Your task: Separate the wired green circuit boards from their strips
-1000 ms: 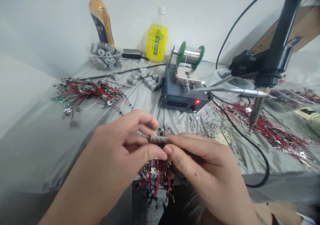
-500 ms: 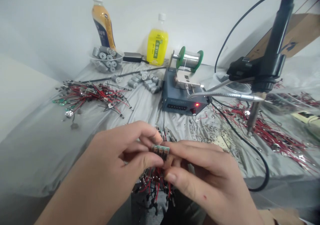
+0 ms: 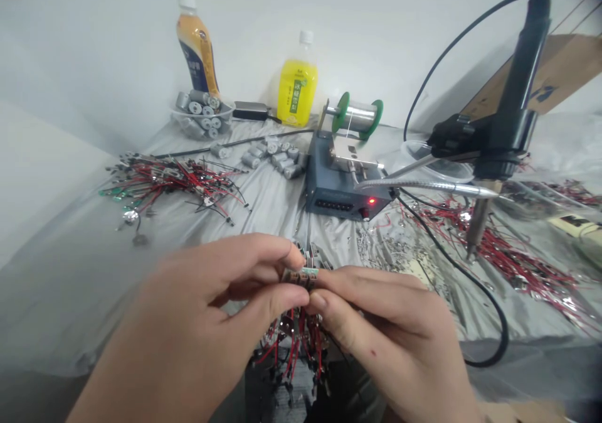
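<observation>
Between my two hands, near the front edge of the table, is a small green circuit board strip [image 3: 303, 277] with a row of metal-and-copper-coloured parts. My left hand [image 3: 226, 291] pinches its left side between thumb and fingers. My right hand [image 3: 380, 316] grips the right end, its thumb tip close to the left thumb. Below the hands hangs a bundle of red and black wires [image 3: 295, 348] with small black ends. Several small boards [image 3: 310, 257] show just behind my fingertips. The fingers partly hide the strip.
A soldering station [image 3: 345, 184] with a solder spool [image 3: 360, 117] stands behind the hands. The soldering iron [image 3: 480, 222] points down at the right. Wire piles lie left [image 3: 179, 178] and right [image 3: 517, 260]. Small motors [image 3: 277, 156], a motor-filled tub [image 3: 202, 118] and two bottles stand behind.
My right thumb has moved up and left, closing onto the strip beside the left thumb. The strip has tilted slightly. The view has shifted a little.
</observation>
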